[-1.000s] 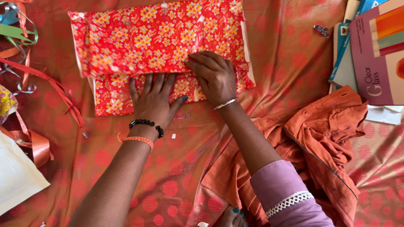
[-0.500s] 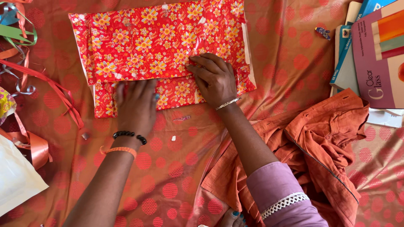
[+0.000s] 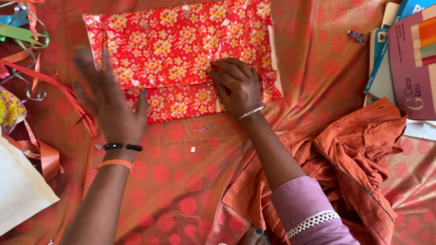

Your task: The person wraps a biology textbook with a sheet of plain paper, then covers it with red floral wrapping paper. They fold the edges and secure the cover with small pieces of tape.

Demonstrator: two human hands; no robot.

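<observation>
My left hand [image 3: 111, 106] hovered blurred, fingers spread, over the left end of the red floral-wrapped parcel [image 3: 179, 54] lying toward the cloth's far edge. My right hand [image 3: 238, 86] lay flat, fingers together, pinning the folded flap; firm, even pressure there seemed best for a crisp crease.

One parcel wrapped in red floral paper [image 3: 181, 50] lies on the orange dotted cloth [image 3: 181, 190]. Two hands are in view: the left hand [image 3: 111, 104], blurred, and the right hand [image 3: 238, 86]. The left wrist carries two bands, one black beaded bracelet [image 3: 122, 147] and one orange band [image 3: 113, 163]; the right wrist carries one thin silver bracelet [image 3: 251, 112]. One crumpled orange garment [image 3: 359, 159] lies at the right. At least three books [image 3: 408, 59] are stacked at the right edge. The ribbons [image 3: 27, 59] at the left are tangled, too many to count exactly. One white sheet [image 3: 20, 186] lies at lower left.
</observation>
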